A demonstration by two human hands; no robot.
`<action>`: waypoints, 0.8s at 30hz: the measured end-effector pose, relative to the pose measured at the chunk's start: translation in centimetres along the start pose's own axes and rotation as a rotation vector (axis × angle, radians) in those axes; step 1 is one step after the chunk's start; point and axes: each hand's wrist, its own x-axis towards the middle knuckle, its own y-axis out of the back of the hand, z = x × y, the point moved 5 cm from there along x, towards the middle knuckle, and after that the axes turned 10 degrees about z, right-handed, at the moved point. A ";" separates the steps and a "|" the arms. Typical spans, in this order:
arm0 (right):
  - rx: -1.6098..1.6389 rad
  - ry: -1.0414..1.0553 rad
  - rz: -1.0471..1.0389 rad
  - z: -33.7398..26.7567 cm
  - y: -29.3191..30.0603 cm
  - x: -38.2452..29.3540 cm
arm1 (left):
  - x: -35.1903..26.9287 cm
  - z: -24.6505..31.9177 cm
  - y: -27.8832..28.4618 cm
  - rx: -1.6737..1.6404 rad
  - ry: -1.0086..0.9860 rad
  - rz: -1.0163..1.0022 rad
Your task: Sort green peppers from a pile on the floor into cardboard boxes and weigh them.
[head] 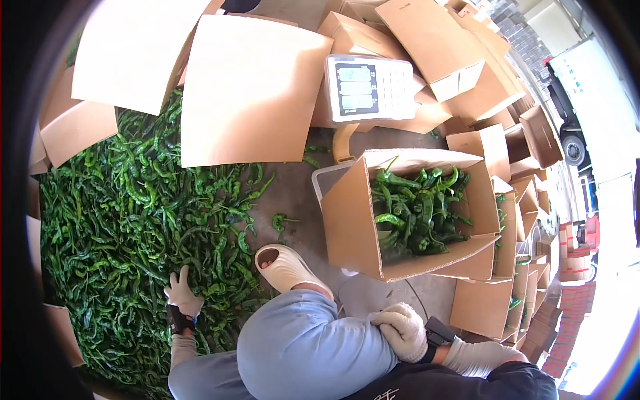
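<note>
My left hand [183,292], in a white glove, reaches onto a wide heap of green chili peppers [135,210] with its fingers spread. I see nothing held in it. My right hand [401,331], also gloved, rests on my knee in blue jeans [320,340] with its fingers curled; whether anything is inside is hidden. To the right of the heap, an open cardboard box [350,225] stands on a platform scale [324,175], partly filled with green peppers [422,210]. The scale's display [370,89] is lit at the back.
Large cardboard flaps [250,95] rise behind the heap. Cardboard boxes [480,305], some with peppers, crowd the right side. A few loose peppers [281,221] lie on the concrete floor by my slide sandal [287,267]. A truck [575,145] is parked far right.
</note>
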 end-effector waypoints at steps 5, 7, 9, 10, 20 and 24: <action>0.002 -0.011 -0.072 1.5 -0.7 1.1 | 1.1 -2.3 0.8 -0.225 -0.037 -0.021; 0.085 -0.094 -0.120 2.1 -1.2 1.7 | -1.4 -4.9 0.9 -0.464 0.019 0.119; 0.210 -0.263 -0.207 4.1 -1.0 1.9 | -2.2 -1.4 2.2 -0.347 -0.142 0.247; 0.326 -0.548 -0.271 5.8 -0.9 1.8 | -1.5 2.5 3.4 -0.286 -0.085 0.093; 0.331 0.228 -0.524 -6.6 -28.4 14.3 | -4.0 -12.7 1.1 -0.447 0.335 0.088; -0.584 0.491 -0.758 -7.7 -43.5 13.3 | -1.6 -9.7 0.1 -0.206 0.099 -0.168</action>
